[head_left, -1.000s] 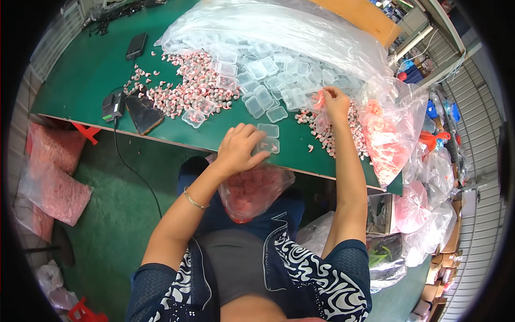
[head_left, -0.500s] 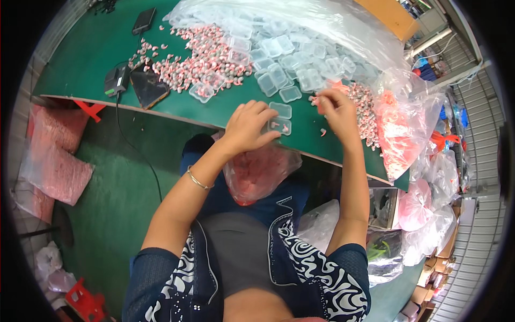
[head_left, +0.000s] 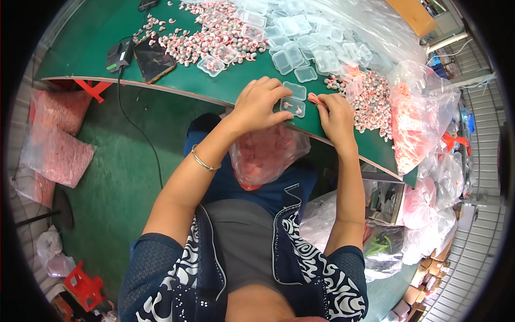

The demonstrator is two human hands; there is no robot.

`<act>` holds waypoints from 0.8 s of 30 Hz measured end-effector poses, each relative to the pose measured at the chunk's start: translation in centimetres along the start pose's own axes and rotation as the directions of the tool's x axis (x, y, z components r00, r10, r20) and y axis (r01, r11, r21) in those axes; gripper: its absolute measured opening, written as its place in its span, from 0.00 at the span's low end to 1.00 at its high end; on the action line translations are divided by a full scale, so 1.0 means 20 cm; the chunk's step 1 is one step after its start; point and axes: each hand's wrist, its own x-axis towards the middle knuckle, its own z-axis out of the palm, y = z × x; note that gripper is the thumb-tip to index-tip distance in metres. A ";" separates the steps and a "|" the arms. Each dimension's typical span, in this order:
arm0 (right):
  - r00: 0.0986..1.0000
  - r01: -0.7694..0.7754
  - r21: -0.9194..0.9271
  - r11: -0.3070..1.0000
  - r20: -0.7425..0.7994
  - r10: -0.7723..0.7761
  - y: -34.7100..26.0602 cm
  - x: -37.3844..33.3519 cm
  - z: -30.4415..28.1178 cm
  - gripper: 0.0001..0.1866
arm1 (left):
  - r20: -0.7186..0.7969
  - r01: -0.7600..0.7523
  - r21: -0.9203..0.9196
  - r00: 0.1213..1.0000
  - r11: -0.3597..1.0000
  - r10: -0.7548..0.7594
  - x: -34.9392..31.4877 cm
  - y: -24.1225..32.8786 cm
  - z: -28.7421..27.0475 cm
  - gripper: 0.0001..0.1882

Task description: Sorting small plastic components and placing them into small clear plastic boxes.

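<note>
An open small clear plastic box lies near the table's front edge, its hinged lid folded back beyond it. A few small pink-and-grey pieces sit inside. My left hand grips the box from the left, thumb at its near side and fingers by the lid. To the right of the box, my right hand pinches a soft coral-pink piece between thumb and fingertips. Past that hand lies a pile of small pink-and-grey pieces.
A heap of clear boxes and another pile of pieces cover the far table. A phone and a corded black device lie left. A plastic bag of coral-pink pieces stands right; another bag hangs at my lap.
My right hand has moved left and nearer from the right pile, bringing the coral-pink piece close to the box. My left hand stays on the box; the whole view has shifted slightly.
</note>
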 end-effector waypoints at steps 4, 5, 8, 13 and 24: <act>0.982 -0.169 0.390 0.905 -0.010 0.188 -0.09 0.02 -0.02 0.10 | 0.003 0.001 -0.009 1.000 1.000 -0.001 0.00 0.00 0.00 0.24; 0.987 -0.131 0.424 0.896 -0.025 0.157 -0.09 0.02 -0.02 0.11 | 0.007 0.002 -0.011 1.000 1.000 -0.002 0.00 -0.01 0.00 0.24; 0.999 -0.018 0.418 0.908 -0.030 0.033 -0.14 0.03 -0.01 0.09 | 0.008 0.007 -0.027 1.000 1.000 -0.006 0.00 -0.01 0.00 0.24; 0.996 0.089 0.292 0.952 -0.038 -0.082 -0.14 0.05 0.03 0.07 | 0.025 0.032 -0.040 0.999 0.999 -0.031 0.00 -0.01 0.00 0.24; 0.972 0.224 0.092 0.970 -0.094 -0.216 -0.20 0.05 0.03 0.06 | 0.017 0.026 -0.042 1.000 0.999 -0.026 0.00 0.00 0.00 0.24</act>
